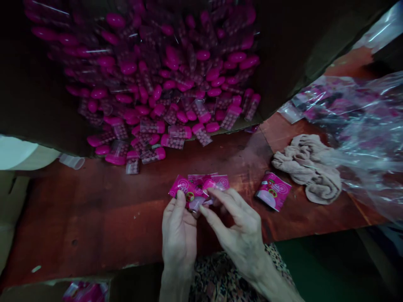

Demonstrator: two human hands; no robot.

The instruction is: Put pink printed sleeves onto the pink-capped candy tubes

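Note:
Close to the table's front edge, my left hand (pixel 180 228) grips pink printed labels (pixel 184 184) between its thumb and fingers. They carry white ring patterns and a small round picture. My right hand (pixel 237 222) meets the labels from the other side, its thumb and index finger curled toward a pale, shiny part at their lower edge. A glossy bright-pink piece shows by the right fingertips; whether it is a bottle cap I cannot tell. Right of that hand lies a stack of similar pink labels (pixel 273 191) on the table.
Behind my hands, a tipped cardboard box (pixel 283 63) holds many small clear bottles (pixel 179 132) with pink caps, some spilling onto the red-brown table (pixel 94 218). A crumpled beige cloth (pixel 310 167) and a clear plastic bag (pixel 371 138) lie right. A white bowl-like container (pixel 37 157) stands left.

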